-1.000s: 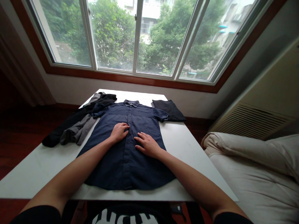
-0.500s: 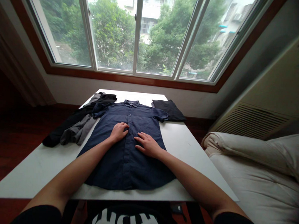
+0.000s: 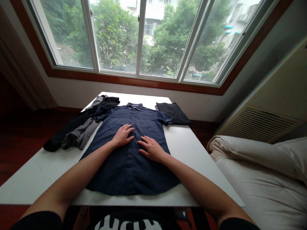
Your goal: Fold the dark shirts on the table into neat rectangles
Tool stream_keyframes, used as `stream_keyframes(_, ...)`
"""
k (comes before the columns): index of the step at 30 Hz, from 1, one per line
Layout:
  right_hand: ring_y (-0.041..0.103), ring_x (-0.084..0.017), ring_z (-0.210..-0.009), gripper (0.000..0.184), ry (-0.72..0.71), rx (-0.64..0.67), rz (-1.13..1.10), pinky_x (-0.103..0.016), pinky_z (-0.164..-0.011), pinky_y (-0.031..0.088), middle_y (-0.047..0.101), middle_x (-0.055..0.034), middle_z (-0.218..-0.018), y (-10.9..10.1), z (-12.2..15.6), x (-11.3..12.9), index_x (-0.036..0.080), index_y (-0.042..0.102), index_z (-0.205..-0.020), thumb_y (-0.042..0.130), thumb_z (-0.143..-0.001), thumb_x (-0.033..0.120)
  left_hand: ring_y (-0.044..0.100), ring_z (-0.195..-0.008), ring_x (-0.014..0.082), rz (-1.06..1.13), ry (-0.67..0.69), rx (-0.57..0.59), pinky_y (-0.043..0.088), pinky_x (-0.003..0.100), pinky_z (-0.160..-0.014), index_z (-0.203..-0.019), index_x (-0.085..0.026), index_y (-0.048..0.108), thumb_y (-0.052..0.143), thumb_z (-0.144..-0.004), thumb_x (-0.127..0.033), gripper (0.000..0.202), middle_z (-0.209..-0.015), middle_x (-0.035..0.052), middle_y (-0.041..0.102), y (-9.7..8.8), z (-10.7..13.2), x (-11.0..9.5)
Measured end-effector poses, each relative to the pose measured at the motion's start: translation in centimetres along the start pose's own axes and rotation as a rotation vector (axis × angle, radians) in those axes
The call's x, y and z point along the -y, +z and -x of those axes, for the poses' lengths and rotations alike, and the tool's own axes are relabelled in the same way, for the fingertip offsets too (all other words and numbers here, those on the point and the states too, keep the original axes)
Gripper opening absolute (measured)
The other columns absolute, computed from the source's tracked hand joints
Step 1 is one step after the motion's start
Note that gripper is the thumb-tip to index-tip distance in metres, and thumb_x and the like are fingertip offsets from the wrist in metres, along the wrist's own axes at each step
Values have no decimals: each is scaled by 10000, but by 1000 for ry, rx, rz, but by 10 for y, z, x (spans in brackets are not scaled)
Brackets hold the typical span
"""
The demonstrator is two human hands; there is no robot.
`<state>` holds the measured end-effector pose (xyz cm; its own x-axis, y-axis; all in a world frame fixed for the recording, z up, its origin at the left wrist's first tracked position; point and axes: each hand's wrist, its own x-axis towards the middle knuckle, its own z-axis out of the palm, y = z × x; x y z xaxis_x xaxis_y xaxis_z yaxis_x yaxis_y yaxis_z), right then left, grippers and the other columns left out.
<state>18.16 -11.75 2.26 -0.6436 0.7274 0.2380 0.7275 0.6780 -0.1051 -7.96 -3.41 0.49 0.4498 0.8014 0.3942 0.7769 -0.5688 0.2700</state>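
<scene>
A dark navy short-sleeved button shirt (image 3: 132,175) lies spread face up on the white table (image 3: 192,158), its collar toward the window and its hem near the table's front edge. My left hand (image 3: 123,135) rests on the shirt just left of the button placket, fingers apart and thumb stretched toward the middle. On the other side of the placket my right hand (image 3: 151,148) lies flat on the fabric with its fingers spread. Neither hand grips any cloth. The parts of the shirt beneath my palms and forearms are hidden.
Black and grey clothes (image 3: 77,131) lie in a loose heap along the table's left side. A folded dark garment (image 3: 173,113) sits at the back right, touching or close to the shirt's sleeve. Right of the table stands a cream sofa (image 3: 263,175); a window (image 3: 141,32) is beyond.
My left hand's fingers have straightened and spread from a more curled pose, and its thumb now points out toward the placket. My right hand and the shirt look the same.
</scene>
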Motion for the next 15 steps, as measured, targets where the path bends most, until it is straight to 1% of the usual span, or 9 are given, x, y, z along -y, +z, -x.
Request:
stream_keyframes(2,393,-328,-1501,549,-4,3,0,-507,-1223,361,461,-140,-1588,0,0,0,222,564,-1500,542,-1035,511,331,-1532,306,-7,3,54,265,484,-1268,-1445,-264,599,644,-941,-480,550,-1597,85,475,3,1,2)
stream_keyframes(5,393,-325,-1501,549,-6,8,-2,-503,-1225,359,458,-142,-1590,-1,0,0,220,563,-1501,542,-1035,510,313,-1548,304,-13,-14,132,233,508,-1270,-1478,-295,572,566,-981,-527,549,-1629,77,440,4,2,3)
stream_keyframes(8,391,-326,-1501,549,-4,12,-2,-502,-1227,356,458,-144,-1590,-2,0,0,215,563,-1502,542,-1036,505,266,-1570,326,-23,-37,213,187,563,-1265,-1556,-316,479,488,-1004,-589,616,-1685,81,345,2,3,1)
stream_keyframes(11,392,-329,-1501,554,1,17,-1,-502,-1227,355,456,-144,-1592,-2,0,1,211,562,-1503,547,-1034,505,184,-1595,340,-58,-57,284,147,588,-1263,-1620,-300,376,426,-1003,-663,717,-1720,85,249,0,4,-1)
stream_keyframes(15,392,-331,-1500,560,-2,22,-3,-504,-1223,358,457,-145,-1590,-3,0,1,212,556,-1509,536,-1037,513,116,-1609,331,-125,-65,338,123,571,-1273,-1660,-269,289,321,-1004,-729,803,-1739,75,166,-3,5,-4)
